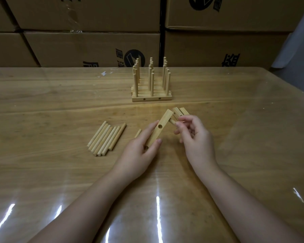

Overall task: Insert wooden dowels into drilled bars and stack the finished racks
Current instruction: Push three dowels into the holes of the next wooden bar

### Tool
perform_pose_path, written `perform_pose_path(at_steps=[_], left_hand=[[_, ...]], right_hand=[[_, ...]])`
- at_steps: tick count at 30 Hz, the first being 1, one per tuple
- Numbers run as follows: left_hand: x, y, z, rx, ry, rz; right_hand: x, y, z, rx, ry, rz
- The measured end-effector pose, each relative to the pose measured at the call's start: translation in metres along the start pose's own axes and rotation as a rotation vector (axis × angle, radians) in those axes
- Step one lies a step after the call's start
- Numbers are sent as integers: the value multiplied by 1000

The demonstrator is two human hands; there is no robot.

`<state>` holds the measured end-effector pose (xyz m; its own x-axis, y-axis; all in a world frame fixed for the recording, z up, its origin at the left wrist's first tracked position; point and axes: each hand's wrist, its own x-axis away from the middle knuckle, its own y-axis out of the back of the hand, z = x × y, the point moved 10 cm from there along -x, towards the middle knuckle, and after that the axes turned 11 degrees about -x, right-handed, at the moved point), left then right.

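My left hand (140,151) grips a drilled wooden bar (162,122), tilted up to the right with a round hole facing me. My right hand (195,135) pinches a short visible end of a dowel (172,121) right against the bar's far side. Two more drilled bars (180,112) lie on the table behind my right hand. A bundle of loose dowels (106,138) lies to the left, and one single dowel (138,133) peeks out beside my left hand. Finished racks (151,92) with upright dowels stand packed together further back.
The wooden table (60,106) has a glossy clear cover with glare near the front. Stacked cardboard boxes (88,46) form a wall along the far edge. A scrap of white paper (104,74) lies at the back left.
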<state>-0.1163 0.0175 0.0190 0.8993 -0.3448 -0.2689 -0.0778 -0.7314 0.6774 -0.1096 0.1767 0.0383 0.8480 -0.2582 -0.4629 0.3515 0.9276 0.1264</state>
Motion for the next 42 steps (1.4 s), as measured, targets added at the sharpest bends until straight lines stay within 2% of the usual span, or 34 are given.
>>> perform_pose_path(at_steps=[9,16,33,39,42], left_hand=[[2,15,5,127,72,-143],[3,20,7,194,84,-197],[4,23,-5,52,-32,-192],[8,26,-8,-47,-44,-247],[8,26,-10,-106,-39,-277]], right_hand=[[3,14,32,-48,228,-125],[3,12,27,-66,192,-108],[1,15,17,-10,106,-105],[1,16,14,-18,85,-104],[1,13,15,-97,78,-96]])
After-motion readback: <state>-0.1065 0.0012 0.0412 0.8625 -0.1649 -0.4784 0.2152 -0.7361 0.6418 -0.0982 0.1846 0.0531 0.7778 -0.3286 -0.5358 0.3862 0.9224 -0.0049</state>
